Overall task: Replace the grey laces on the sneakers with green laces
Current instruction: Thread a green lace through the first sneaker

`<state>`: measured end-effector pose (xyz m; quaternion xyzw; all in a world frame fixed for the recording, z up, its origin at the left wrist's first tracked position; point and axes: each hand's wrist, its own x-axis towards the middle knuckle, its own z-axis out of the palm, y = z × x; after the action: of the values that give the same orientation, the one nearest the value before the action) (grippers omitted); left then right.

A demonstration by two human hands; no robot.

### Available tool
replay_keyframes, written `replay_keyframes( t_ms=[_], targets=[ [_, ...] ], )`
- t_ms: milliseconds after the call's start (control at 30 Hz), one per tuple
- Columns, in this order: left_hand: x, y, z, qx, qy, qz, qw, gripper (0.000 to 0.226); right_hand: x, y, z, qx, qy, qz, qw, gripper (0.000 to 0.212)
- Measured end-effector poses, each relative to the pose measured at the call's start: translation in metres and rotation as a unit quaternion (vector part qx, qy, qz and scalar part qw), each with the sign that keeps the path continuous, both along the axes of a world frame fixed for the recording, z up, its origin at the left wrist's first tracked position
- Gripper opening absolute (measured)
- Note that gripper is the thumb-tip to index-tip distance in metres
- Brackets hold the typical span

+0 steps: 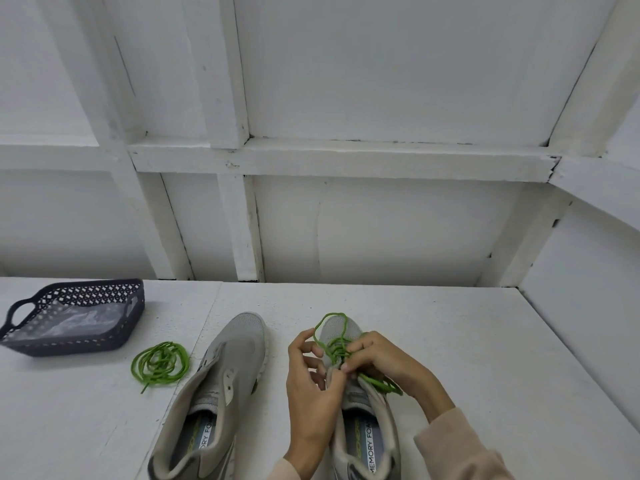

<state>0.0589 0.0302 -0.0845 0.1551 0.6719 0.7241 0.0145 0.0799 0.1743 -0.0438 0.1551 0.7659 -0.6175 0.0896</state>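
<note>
White painted boards made up the wall (381, 81) and the tabletop (450, 341) in front of you. On it, the grey mesh sneaker (341, 325) under your hands stood toe away from you, and the thin green cord lace (334, 346) lay in loose loops over its eyelets. Your right hand (381, 358) pinched that lace between thumb and fingertips. Your left hand (311, 382) curled onto the shoe's upper edge beside the tongue and steadied it.

The lace looked light, limp and slightly springy. I judged it would flop and tangle unless you took it close to its stiff tip and fed it taut. The shoe seemed light and soft-sided, so it was best braced at the eyelet row.

The second grey sneaker (235, 344), unlaced, sat just to its left. A coiled spare green lace (160, 362) and a dark perforated plastic basket (79, 296) lay beyond.
</note>
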Motion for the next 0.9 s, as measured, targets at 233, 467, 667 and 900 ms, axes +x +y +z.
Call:
replay_keyframes(
  t_ms=[233,467,667,900],
  targets=[
    [0.001,0.002,-0.002,0.004,-0.001,0.018,1.000,0.052,0.002,0.001,-0.008,-0.044,0.038,-0.038,0.998,0.022],
    [-0.002,-0.003,-0.002,-0.012,0.003,-0.012,1.000,0.043,0.011,0.012,-0.005,-0.049,0.036,-0.010,0.998,0.015],
    [-0.014,-0.002,0.014,-0.067,0.123,-0.073,0.987,0.043,0.007,0.012,0.015,0.022,0.082,-0.006,0.996,0.012],
    [-0.035,0.008,0.016,-0.086,0.018,-0.232,0.969,0.078,-0.010,0.006,0.096,-0.083,0.239,-0.060,0.966,0.020]
  ],
)
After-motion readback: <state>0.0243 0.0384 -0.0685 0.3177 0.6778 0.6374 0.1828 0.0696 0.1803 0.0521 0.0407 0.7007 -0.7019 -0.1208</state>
